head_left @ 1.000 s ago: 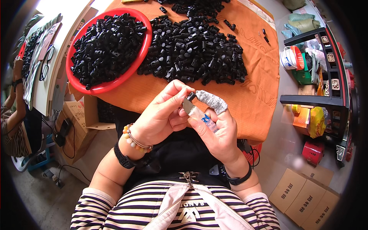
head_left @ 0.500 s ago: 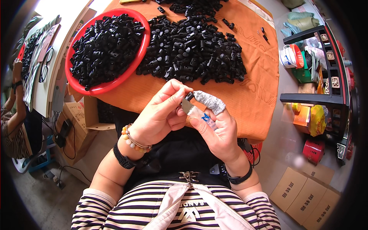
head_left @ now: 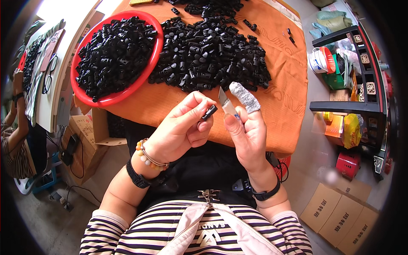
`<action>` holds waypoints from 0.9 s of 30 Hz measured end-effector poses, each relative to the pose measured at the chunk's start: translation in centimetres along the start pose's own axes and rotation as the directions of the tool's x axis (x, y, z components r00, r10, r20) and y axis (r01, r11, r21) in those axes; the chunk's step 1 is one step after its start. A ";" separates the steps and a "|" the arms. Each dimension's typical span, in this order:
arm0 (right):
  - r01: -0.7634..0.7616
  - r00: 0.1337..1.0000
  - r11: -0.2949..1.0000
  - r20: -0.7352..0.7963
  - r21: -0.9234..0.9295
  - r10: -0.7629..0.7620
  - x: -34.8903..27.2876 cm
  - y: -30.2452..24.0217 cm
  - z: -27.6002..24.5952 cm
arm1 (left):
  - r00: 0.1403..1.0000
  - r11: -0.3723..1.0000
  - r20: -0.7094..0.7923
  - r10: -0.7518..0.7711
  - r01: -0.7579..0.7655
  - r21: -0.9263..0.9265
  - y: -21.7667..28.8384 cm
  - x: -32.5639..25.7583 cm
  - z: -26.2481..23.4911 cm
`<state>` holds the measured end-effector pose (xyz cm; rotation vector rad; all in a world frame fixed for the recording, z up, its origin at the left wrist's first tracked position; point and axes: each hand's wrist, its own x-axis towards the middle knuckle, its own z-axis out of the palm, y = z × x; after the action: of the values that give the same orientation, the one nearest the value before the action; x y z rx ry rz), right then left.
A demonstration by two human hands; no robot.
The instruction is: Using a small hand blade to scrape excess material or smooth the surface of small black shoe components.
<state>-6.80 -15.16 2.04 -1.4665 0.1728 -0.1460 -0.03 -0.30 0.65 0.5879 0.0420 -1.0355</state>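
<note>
While both hands hover over the table's near edge, left hand [head_left: 180,131] pinches a small black plastic clip [head_left: 209,112] between thumb and forefinger, palm turned right. Right hand [head_left: 247,131], forefinger in grey cot, grips a small blade [head_left: 226,104] upright, just beside the clip.
</note>
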 end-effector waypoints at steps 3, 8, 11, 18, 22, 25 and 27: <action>0.006 1.000 0.999 -0.011 0.038 -0.006 0.4 0.2 0.8 | 1.000 0.999 -0.007 -0.002 0.002 0.039 -0.3 -0.1 0.2; 0.066 0.997 0.994 -0.038 -0.088 -0.069 1.1 0.7 0.2 | 1.000 0.993 -0.003 0.031 -0.031 0.113 -0.5 -0.1 0.6; 0.023 0.994 0.995 -0.101 -0.099 -0.033 1.2 0.4 -0.8 | 1.000 0.996 0.013 0.016 -0.017 0.088 -0.1 -0.3 0.8; 0.013 0.999 0.999 -0.043 0.032 -0.011 0.9 -0.3 0.7 | 1.000 0.996 0.023 -0.018 0.016 0.083 -0.4 -0.2 0.5; -0.008 0.999 0.999 -0.039 0.034 0.009 0.8 -0.6 0.8 | 0.999 0.982 0.023 -0.027 0.022 0.189 -0.4 -0.3 0.7; -0.063 0.998 0.995 0.009 0.078 0.062 0.8 -0.5 0.4 | 0.995 0.987 0.010 -0.096 0.094 0.130 -0.1 -0.3 0.8; 0.019 0.999 0.999 -0.031 -0.035 -0.020 0.9 0.8 0.0 | 0.996 0.992 0.036 -0.078 0.074 0.102 -0.1 -0.2 0.3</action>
<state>-5.92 -15.30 1.18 -1.5016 0.1877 -0.1826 -0.30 -0.33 0.89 0.6610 -0.0231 -1.1277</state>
